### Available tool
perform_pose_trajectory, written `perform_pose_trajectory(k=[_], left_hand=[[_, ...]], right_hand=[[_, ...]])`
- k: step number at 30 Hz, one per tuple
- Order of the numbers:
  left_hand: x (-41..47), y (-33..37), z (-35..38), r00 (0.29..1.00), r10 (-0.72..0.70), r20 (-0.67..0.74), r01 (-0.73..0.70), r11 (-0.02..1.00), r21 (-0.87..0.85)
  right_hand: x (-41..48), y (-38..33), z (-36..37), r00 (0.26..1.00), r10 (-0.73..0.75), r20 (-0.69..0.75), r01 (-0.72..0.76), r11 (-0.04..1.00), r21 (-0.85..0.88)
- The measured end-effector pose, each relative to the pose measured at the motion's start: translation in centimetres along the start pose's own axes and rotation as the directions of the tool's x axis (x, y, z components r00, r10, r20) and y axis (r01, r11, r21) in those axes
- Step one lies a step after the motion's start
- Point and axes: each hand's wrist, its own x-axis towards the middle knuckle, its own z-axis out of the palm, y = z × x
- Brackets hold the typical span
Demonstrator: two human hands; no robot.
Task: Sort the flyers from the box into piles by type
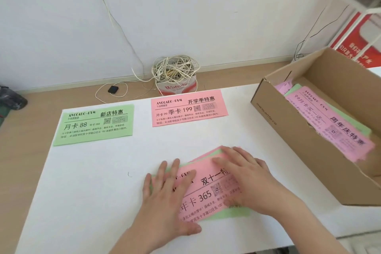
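Unsorted stack (208, 194): mixed pink, green flyers, near edge of white sheet (86, 192).
Left hand (171, 196), right hand (245, 179): fingers flat, spread, pressing stack, probably to fan it.
Green flyer (93, 125), pink flyer (188, 107): apart, starting piles.
Box (292, 121): right, more flyers inside.

The left grip (171, 198) and right grip (247, 179) lie flat over the top pink flyer (206, 194), covering both ends of its heading and part of its lower lines. The flyers under it (233, 214) show only as green and pink slivers, their print hidden. The cardboard box (288, 126) is cut off at the right edge; below its uppermost pink flyer (329, 121) only coloured margins peek out. The red poster (350, 33) is cropped and blurred. A dark object (10, 101) at the left edge is unidentifiable. The small carton (175, 88) beneath the cable coil (175, 70) bears an illegible label.
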Motion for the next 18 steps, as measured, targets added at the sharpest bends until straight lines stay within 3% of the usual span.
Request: perform_pose_trajectory(k=[7,13,18], left_hand=[[2.6,3.3,-0.1,0.985,0.157,-0.075,-0.155,0.987,0.031],[2.6,5.8,0.6,0.954,0.248,-0.170,-0.232,0.966,0.112],[2.0,5.7,-0.3,0.935,0.298,-0.193,-0.282,0.954,0.106]], right_hand=[[-4.4,3.8,-0.1,0.975,0.182,-0.127,-0.177,0.983,0.049],[-6.9,4.8,0.5,0.986,0.149,-0.080,-0.153,0.987,-0.049],[-7.1,6.0,0.0,0.991,0.120,-0.052,-0.117,0.991,0.066]])
